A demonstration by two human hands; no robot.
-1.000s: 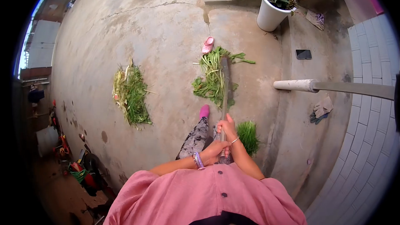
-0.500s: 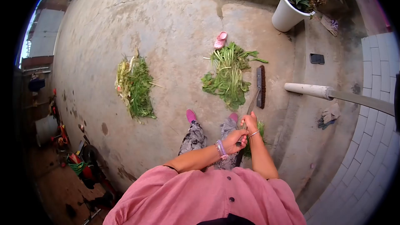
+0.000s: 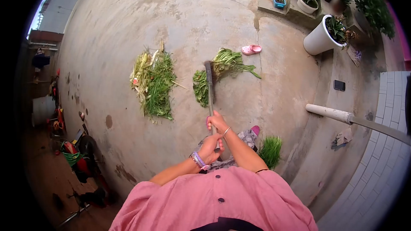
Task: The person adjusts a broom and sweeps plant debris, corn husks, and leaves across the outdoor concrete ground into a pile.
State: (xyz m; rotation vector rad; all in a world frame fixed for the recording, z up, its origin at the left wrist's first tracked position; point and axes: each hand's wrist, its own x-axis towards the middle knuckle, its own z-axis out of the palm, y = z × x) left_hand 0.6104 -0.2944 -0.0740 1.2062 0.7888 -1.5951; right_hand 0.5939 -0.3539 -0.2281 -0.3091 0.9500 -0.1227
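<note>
My left hand (image 3: 209,149) is wrapped round the lower end of the broom handle. Just above it, my right hand (image 3: 217,122) grips the same handle. The broom (image 3: 209,79) reaches forward from my hands, its dark bristled head lying over a pile of leafy greens (image 3: 229,61). Part of that pile shows on each side of the head, and its middle is hidden. To the left lies a second heap of grass and pale stalks (image 3: 154,85), apart from the broom. A pink clog (image 3: 251,49) rests on the concrete right of the greens.
A tuft of green grass (image 3: 270,152) lies right of my legs. Farther right are a white pipe (image 3: 329,112), a phone (image 3: 339,85), gloves (image 3: 342,138) and a tall white planter (image 3: 319,38). Potted plants stand at the upper right. Red equipment (image 3: 75,158) is at the lower left.
The broom head has swung left from beside the greens onto them, and the pile is more bunched. The pink clog now lies right of the pile, turned sideways. My hands and feet have shifted.
</note>
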